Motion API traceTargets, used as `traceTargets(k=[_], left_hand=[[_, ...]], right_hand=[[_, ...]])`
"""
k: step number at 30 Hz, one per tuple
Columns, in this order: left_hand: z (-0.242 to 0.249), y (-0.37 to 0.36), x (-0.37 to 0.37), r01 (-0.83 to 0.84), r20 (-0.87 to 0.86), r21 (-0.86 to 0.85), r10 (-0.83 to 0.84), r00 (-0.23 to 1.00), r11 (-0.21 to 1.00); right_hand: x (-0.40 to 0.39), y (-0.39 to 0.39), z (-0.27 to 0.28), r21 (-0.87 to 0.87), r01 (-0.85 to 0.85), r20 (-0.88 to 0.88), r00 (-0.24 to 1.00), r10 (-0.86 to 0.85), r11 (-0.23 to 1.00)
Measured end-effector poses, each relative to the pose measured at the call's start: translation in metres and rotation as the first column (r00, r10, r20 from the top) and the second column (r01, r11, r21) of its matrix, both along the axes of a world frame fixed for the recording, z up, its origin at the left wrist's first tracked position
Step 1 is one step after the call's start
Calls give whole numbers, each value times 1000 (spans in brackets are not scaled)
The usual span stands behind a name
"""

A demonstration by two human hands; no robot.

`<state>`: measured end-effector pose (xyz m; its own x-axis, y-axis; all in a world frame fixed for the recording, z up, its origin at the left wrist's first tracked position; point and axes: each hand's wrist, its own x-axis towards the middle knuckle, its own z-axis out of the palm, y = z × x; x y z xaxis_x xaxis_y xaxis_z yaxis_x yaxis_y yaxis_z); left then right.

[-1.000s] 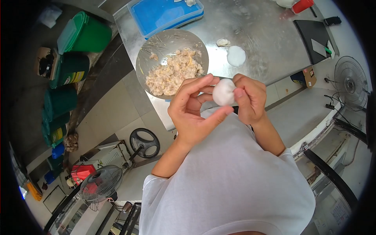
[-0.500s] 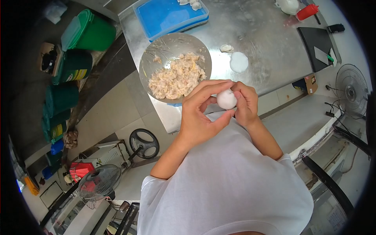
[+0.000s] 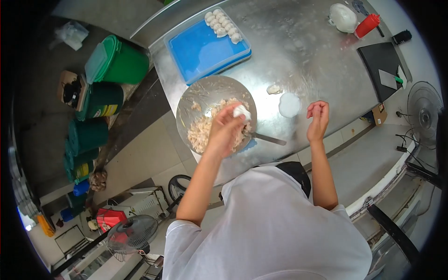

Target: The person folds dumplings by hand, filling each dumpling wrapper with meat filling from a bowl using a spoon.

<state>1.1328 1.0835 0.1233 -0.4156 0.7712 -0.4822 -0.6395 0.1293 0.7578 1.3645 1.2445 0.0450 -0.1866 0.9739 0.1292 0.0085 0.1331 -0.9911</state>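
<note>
My left hand (image 3: 223, 130) grips a round white dumpling (image 3: 241, 113) between thumb and fingers, above the steel bowl (image 3: 212, 84). Pale, lumpy filling (image 3: 199, 133) lies in that bowl, partly hidden under the hand. A flat metal utensil (image 3: 270, 138) sticks out over the bowl's right rim. My right hand (image 3: 318, 121) hovers near the table's front edge with loosely bent fingers and holds nothing. To its left lies a stack of round white wrappers (image 3: 289, 105), with a small pale lump (image 3: 274, 89) just beyond.
A blue-bottomed plastic tray (image 3: 198, 53) holds rows of white dumplings (image 3: 223, 24) at the back left of the steel table (image 3: 280, 42). A red squeeze bottle (image 3: 367, 25), a white bag (image 3: 344, 17) and a black board (image 3: 378, 65) are at the right. Green bins (image 3: 123, 60) stand left.
My hands have parted. The left has carried the dumpling left over the bowl, while the right has let go and moved right. The view has shifted, showing more of the tray.
</note>
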Motion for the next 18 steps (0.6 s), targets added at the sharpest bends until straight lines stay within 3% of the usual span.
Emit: traceTargets(k=[3,6,8,9,12,15,18], left_hand=[[-12,42,-58,24,-369,26,-13,929,999],[-11,92,-106,-68,-402,-63,37,915,996],[-34,125,-142,-39,-444,-72,3,896,997],[-47,138,-156,-26,-462,-79,-14,887,997],[-72,172,-183,-20,-722,-115,-69,689,993],[-84,200,-190,11,-780,-108,-92,619,994],[-108,221,-199,-55,-950,-79,-58,306,995]], right_hand=[[26,23,-57,3,147,123,981,-147,989],[49,26,-103,116,203,297,927,-229,972],[54,20,-116,203,204,439,855,-275,958],[52,18,-115,158,178,447,864,-231,971],[46,20,-115,174,161,472,852,-226,971],[47,21,-116,150,156,486,848,-210,976],[46,22,-117,146,163,503,837,-215,976]])
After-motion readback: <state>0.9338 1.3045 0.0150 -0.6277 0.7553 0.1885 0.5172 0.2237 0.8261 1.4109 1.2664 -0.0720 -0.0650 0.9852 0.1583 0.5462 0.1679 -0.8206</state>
